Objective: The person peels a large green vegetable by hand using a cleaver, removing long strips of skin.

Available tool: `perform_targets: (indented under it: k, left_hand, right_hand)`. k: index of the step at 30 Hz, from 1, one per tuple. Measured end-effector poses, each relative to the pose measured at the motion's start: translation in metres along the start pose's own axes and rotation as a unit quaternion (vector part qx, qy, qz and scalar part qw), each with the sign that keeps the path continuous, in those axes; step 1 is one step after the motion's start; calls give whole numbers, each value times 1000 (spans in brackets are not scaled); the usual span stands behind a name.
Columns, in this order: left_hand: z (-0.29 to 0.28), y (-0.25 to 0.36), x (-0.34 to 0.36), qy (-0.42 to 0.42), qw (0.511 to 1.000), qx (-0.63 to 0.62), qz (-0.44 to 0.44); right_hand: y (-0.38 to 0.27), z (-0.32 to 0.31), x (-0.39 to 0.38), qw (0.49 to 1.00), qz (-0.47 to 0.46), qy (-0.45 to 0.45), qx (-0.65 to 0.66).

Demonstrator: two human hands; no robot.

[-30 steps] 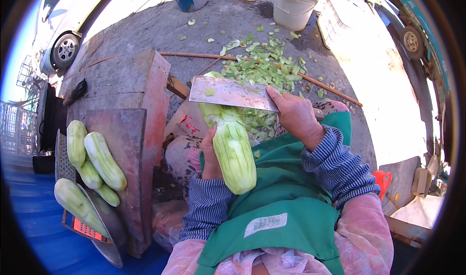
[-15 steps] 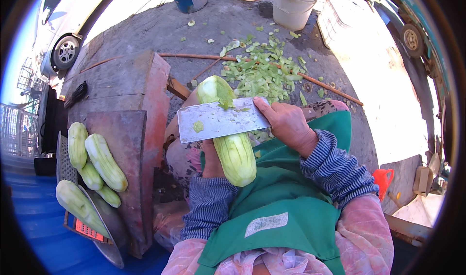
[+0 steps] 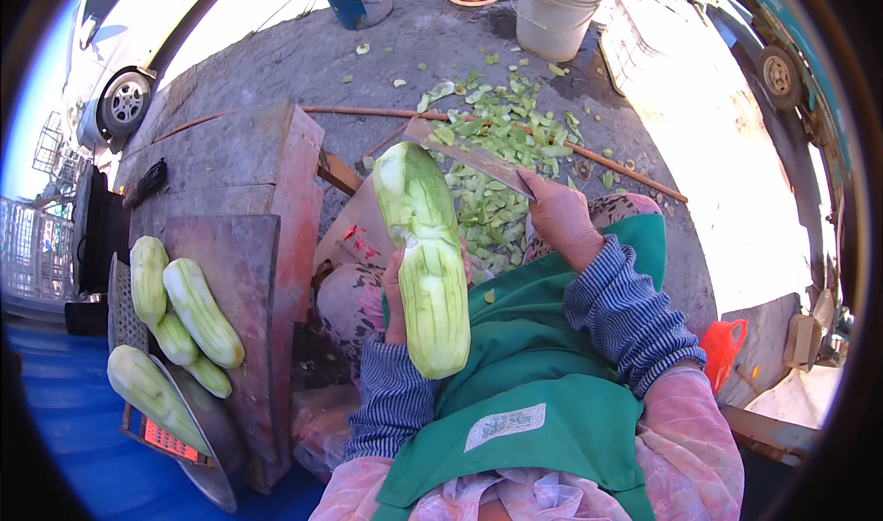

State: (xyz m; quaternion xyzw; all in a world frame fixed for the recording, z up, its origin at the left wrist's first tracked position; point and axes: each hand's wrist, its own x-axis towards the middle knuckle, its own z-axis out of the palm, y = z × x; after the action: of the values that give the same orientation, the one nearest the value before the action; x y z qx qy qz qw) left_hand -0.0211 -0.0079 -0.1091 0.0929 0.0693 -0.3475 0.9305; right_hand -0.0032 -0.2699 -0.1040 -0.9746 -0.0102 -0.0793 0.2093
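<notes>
A large, long pale-green gourd (image 3: 432, 286) stands out over my lap, its lower part shaved in strips and darker green skin left near the far end. My left hand (image 3: 395, 291) is wrapped round its middle from beneath, so most of the fingers are hidden. In my right hand (image 3: 559, 216) is a cleaver (image 3: 474, 160), gripped at the handle. Its broad blade is seen nearly edge-on, off to the right of the gourd's far end and apart from it, with a bit of peel on it. Peel scraps (image 3: 506, 125) lie heaped on the ground beyond.
On the wooden bench (image 3: 212, 171) at left, several peeled gourds (image 3: 202, 311) lie beside a metal blade or plate (image 3: 216, 466). A thin pole (image 3: 359, 110) crosses the ground. A blue bucket (image 3: 354, 1) and a white bucket (image 3: 555, 15) stand at the back.
The cleaver has lifted off the gourd and swung out to the right, turning nearly edge-on. The gourd has become more upright, its near end shifting slightly left and toward me.
</notes>
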Motion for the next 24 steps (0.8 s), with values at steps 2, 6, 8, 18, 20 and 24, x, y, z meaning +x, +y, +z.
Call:
perform_targets:
  k: [2,6,8,18,20,24]
  left_hand:
    - [-4,6,-2,-8,996,88,5]
    - [-3,1,2,81,985,149,43]
    - [27,-11,2,58,993,86,53]
    - [-4,-5,6,88,991,86,55]
    - [-8,-5,4,49,996,70,34]
    - [-9,-2,5,-21,999,24,-10]
  right_hand:
    - [19,-4,6,989,127,-49,56]
    - [-30,-35,-19,989,-99,53,97]
    - [-58,-42,-23,983,-180,15,30]
    - [-52,-20,0,976,-207,46,-52]
    - [-49,-17,2,977,-205,54,-38]
    - [-36,-7,9,990,-132,37,-24]
